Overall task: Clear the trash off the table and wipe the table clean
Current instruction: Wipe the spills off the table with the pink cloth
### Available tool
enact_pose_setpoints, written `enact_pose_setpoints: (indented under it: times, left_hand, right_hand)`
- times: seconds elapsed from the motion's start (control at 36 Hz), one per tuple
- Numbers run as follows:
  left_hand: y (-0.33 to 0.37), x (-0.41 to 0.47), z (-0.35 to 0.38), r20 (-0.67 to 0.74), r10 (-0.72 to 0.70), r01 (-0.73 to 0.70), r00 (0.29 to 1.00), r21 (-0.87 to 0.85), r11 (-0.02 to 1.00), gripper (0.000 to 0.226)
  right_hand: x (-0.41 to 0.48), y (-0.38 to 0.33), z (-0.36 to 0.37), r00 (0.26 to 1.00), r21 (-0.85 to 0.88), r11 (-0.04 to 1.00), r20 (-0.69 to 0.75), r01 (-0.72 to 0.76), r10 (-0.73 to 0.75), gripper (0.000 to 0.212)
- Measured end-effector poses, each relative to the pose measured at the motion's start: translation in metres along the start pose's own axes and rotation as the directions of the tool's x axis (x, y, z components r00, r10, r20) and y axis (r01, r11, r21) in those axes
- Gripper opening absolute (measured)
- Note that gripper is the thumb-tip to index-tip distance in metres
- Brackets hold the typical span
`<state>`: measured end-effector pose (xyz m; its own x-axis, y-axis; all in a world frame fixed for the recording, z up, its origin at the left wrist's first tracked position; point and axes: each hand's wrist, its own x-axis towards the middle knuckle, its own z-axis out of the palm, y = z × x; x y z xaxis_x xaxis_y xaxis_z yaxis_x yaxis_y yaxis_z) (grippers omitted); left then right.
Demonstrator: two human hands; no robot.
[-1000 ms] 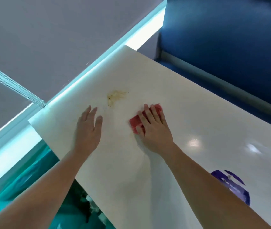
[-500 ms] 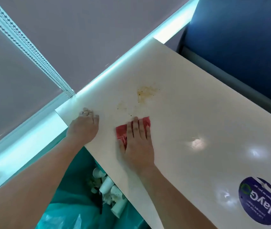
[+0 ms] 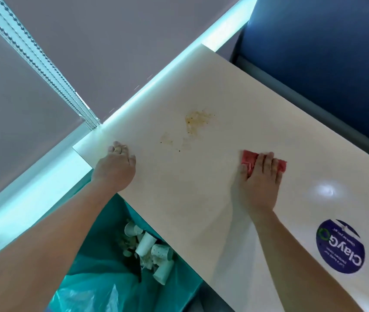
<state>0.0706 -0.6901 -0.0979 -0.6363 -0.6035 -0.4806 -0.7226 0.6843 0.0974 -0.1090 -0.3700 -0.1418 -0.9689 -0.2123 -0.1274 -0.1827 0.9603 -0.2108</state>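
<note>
blue sticker near right hand; paper cups in teal bag.

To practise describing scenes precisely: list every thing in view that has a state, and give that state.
table, stained yellow-brown
red cloth, pressed flat on table
right hand, fingers straight, pressing the cloth
left hand, fingers curled, resting on table
green bag, open, holding paper cups

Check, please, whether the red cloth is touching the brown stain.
Apart: the head view shows bare table between the red cloth and the brown stain.
</note>
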Motion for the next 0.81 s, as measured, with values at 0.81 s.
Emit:
enact_pose_setpoints:
  times: [0.81]
  left_hand:
    - [0.004, 0.02, -0.012, 0.0, 0.013, -0.013, 1.0, 0.084, 0.996, 0.06]
  right_hand:
    - [0.15, -0.129, 0.001, 1.0, 0.098, 0.995, -0.018, 0.021, -0.02, 0.068]
